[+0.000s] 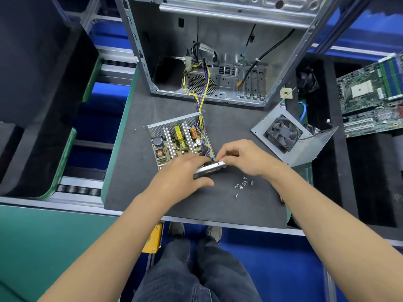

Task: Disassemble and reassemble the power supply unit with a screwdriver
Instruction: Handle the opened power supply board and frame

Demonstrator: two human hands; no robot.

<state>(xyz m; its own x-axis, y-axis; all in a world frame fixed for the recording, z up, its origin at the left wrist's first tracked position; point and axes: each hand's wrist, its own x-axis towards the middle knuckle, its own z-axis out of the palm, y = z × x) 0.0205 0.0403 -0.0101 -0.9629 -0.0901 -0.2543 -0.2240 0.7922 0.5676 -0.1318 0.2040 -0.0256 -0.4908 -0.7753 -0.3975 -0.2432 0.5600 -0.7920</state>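
Observation:
The opened power supply unit lies on the dark mat, its circuit board with coils and capacitors bare. Its front metal wall leans outward toward me. My left hand grips that wall from the left, thumb below it. My right hand pinches the wall's right end with its fingertips. The removed cover with its fan rests to the right. Several loose screws lie just under my right wrist. No screwdriver is visible.
An empty computer case stands open at the back, with yellow and purple cables running from it into the unit. A motherboard lies in a foam tray at the right. The mat's front edge is close to my legs.

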